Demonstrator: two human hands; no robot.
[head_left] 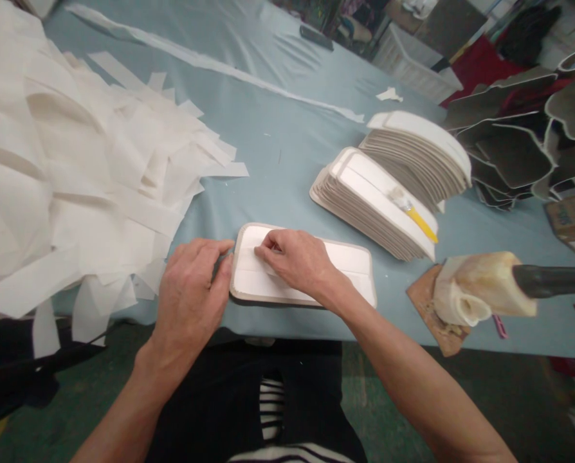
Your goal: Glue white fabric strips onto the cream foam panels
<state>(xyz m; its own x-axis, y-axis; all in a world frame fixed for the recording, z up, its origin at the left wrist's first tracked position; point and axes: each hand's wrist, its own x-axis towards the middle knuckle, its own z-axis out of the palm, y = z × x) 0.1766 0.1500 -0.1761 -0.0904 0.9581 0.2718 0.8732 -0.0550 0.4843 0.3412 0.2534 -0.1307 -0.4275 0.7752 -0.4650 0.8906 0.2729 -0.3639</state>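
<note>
A white rounded rectangular panel (350,260) with a beige edging lies flat on the table in front of me. My left hand (191,280) rests at the panel's left end, thumb and forefinger apart beside its edge, with nothing visible between them. Over the panel's left half, my right hand (292,257) has its thumb and fingertips pinched together near the surface; whatever they hold is too small or hidden to name. Faint lines run lengthwise along the panel.
Similar panels stand in two stacks (374,199), with a yellow-handled brush (420,222) on the nearer one. White cloth-like strips (104,161) heap at left. Right of me, a whitish container (485,280) with a black handle sits on a brown board (425,292). Dark curved pieces (514,138) lie beyond.
</note>
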